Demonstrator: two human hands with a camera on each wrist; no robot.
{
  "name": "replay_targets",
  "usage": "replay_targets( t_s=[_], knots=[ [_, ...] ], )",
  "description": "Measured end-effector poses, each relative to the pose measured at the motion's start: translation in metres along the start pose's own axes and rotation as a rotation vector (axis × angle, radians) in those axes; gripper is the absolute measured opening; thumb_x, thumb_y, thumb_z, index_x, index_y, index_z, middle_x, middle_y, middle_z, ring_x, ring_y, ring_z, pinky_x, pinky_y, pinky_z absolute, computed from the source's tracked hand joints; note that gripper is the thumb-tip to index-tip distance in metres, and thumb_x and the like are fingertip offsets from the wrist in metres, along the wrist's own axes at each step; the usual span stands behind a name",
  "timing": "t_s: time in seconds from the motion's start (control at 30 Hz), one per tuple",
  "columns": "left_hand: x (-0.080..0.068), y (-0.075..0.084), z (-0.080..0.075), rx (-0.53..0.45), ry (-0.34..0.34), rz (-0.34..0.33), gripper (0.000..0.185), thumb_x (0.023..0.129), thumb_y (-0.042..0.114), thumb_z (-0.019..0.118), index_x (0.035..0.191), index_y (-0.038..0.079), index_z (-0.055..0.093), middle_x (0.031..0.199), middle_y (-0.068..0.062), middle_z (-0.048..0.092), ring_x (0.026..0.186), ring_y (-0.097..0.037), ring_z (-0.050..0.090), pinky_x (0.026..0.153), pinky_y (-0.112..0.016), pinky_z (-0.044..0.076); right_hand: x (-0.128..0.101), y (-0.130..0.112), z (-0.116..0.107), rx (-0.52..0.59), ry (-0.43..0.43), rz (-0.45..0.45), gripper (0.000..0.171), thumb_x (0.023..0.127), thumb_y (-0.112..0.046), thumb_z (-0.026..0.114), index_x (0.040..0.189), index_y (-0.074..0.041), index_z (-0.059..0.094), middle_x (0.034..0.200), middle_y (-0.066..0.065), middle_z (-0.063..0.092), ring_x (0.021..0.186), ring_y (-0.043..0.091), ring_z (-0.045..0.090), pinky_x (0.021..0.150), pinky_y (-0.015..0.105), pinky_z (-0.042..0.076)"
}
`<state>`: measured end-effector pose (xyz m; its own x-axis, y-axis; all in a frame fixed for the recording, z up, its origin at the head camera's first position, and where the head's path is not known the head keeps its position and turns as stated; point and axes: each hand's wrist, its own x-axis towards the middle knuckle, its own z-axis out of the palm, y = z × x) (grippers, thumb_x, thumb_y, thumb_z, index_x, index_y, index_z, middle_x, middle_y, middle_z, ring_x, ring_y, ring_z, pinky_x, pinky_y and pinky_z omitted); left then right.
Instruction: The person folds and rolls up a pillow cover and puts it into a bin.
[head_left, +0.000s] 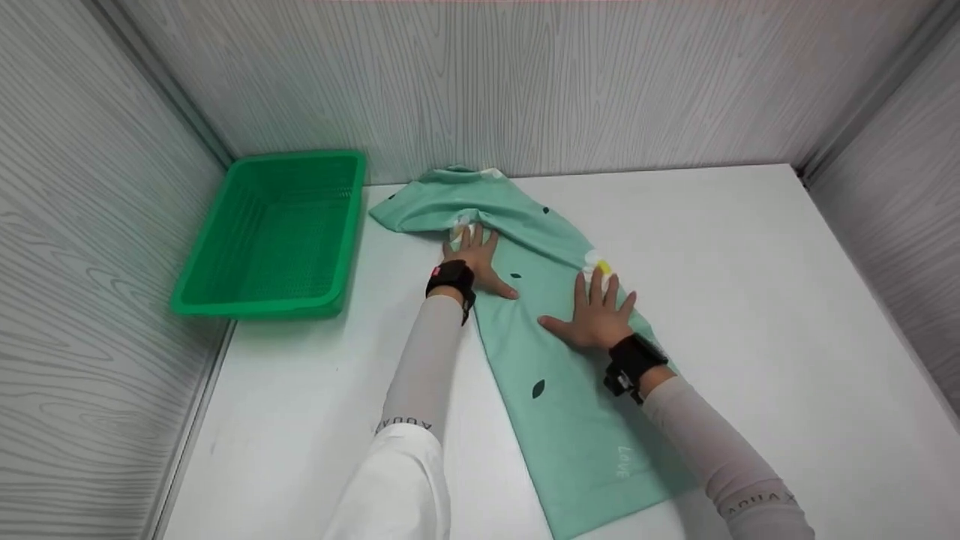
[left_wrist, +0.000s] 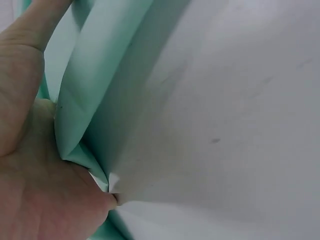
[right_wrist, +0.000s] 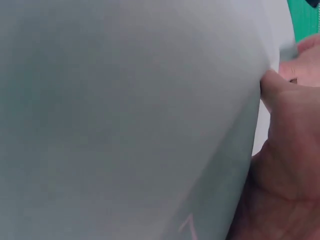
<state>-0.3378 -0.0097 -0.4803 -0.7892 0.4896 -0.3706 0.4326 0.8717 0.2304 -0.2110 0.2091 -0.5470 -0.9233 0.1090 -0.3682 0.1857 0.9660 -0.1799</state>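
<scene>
Head view: I've got left hand point(head_left: 472, 260) and right hand point(head_left: 598, 322) splayed wide on the green cloth point(head_left: 517, 352) lying on the counter point(head_left: 765, 300), presumably holding it flat; basket point(head_left: 259, 308) sits to the left, likely for arm room.

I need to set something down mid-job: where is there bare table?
Widest patch: the white table between the green cloth and the right wall. A second lies in front of the green basket, between the left wall and left sleeve. Crowded: the middle, where left hand and right hand rest on the cloth.
</scene>
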Motion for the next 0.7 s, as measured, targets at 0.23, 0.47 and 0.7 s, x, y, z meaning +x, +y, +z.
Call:
replay_targets(
  t_s=[0.23,0.47,0.7],
  knots=[
    [0.007,0.003,0.008,-0.053,-0.011,0.012,0.123,0.069,0.062,0.075,0.155,0.015,0.000,0.159,-0.017,-0.007,0.146,-0.036,-0.007,0.112,-0.062,0.006,-0.011,-0.001,-0.016,-0.015,0.142,-0.045,0.108,0.082,-0.080,0.036,0.152,-0.002,0.012,0.156,0.028,0.007,0.140,0.051,0.006,0.101,0.075,0.007],
    [0.015,0.047,0.048,-0.106,0.157,0.035,0.109,0.081,0.061,0.063,0.153,0.002,0.007,0.157,-0.024,0.000,0.146,-0.037,-0.004,0.114,-0.057,0.004,0.015,0.055,-0.019,0.063,0.294,-0.316,0.084,0.094,-0.056,0.046,0.152,-0.002,0.017,0.158,0.022,0.004,0.143,0.044,-0.002,0.106,0.069,0.000],
    [0.021,0.078,0.069,-0.211,0.136,0.006,0.128,0.070,0.081,0.056,0.152,0.001,-0.003,0.157,-0.023,-0.009,0.145,-0.036,-0.009,0.115,-0.053,0.000,0.026,0.090,-0.023,-0.029,0.238,-0.485,0.076,0.098,-0.047,0.046,0.150,0.001,0.019,0.157,0.021,0.016,0.144,0.041,0.009,0.107,0.068,0.006]
  ],
)
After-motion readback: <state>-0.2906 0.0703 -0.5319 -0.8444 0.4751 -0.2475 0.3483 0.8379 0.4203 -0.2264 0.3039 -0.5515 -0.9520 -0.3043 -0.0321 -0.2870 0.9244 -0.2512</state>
